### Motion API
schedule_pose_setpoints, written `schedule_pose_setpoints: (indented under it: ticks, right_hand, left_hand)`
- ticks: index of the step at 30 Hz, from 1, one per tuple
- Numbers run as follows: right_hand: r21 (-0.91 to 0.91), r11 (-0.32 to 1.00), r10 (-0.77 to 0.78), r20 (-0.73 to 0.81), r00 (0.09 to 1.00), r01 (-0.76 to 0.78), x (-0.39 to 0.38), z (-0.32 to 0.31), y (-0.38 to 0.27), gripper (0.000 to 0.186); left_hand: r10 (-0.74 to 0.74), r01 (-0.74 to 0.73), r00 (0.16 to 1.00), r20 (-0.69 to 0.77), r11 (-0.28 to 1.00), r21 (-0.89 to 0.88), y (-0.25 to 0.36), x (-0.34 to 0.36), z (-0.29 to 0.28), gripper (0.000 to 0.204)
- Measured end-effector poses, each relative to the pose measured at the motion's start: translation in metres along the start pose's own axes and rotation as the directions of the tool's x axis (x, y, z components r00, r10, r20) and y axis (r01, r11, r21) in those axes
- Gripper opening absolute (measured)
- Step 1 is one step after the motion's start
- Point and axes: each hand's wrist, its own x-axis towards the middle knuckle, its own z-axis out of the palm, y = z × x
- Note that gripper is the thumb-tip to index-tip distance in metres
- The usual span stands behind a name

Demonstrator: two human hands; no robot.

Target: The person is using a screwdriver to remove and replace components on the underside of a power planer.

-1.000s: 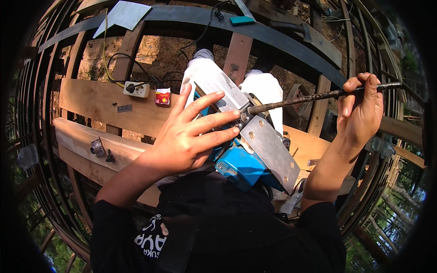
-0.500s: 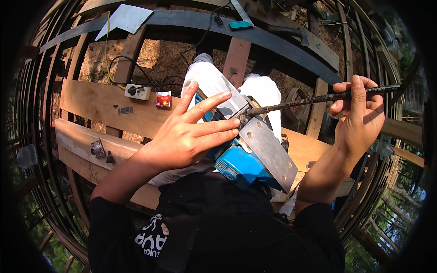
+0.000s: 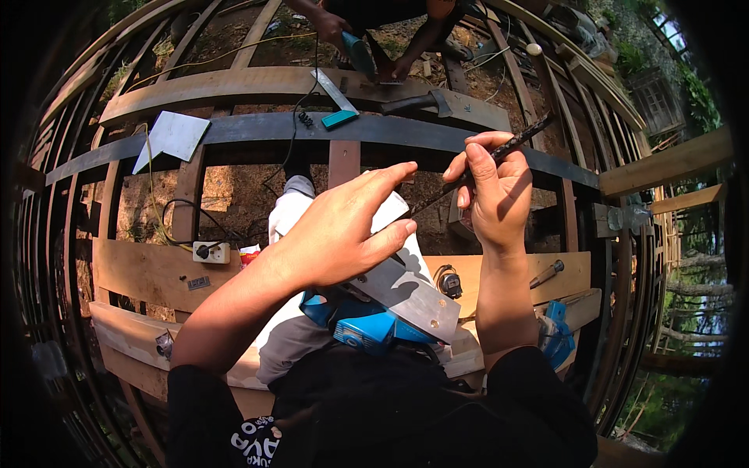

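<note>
A blue power planer lies across my lap, its grey metal base upward. My left hand is over it, fingers stretched out and thumb apart, covering part of the base and the rod's lower end; whether it touches them is unclear. My right hand grips a long, dark, worn metal rod, which slants from the planer up to the right.
A co-worker's hand holds a teal tool beyond a dark beam. A square, axe and white sheet lie ahead. A power strip, tape measure and chisel lie on planks.
The view has shifted, bringing a co-worker in. My right hand has moved leftward, the rod now steeper. My left hand has turned, fingers pointing further right.
</note>
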Motion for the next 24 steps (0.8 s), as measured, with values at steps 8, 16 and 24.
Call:
schedule_pose_setpoints:
  ticks: [8, 16, 24]
  right_hand:
    - [-0.703, 0.662, -0.584, -0.27, 0.765, 0.258, -0.025, -0.04, -0.025, 0.022]
    - [-0.719, 0.626, -0.585, -0.178, 0.791, 0.301, 0.053, -0.011, -0.029, 0.029]
    - [-0.556, 0.729, -0.646, -0.368, 0.669, 0.398, 0.066, 0.006, -0.008, 0.034]
  left_hand:
    - [0.082, -0.085, 0.984, 0.161, 0.996, 0.011, -0.006, 0.047, 0.029, 0.027]
    - [-0.007, 0.012, 0.975, 0.222, 1.0, -0.021, -0.014, 0.047, 0.023, 0.029]
    - [0.033, 0.044, 0.952, 0.306, 0.969, -0.242, -0.036, 0.044, 0.014, 0.037]
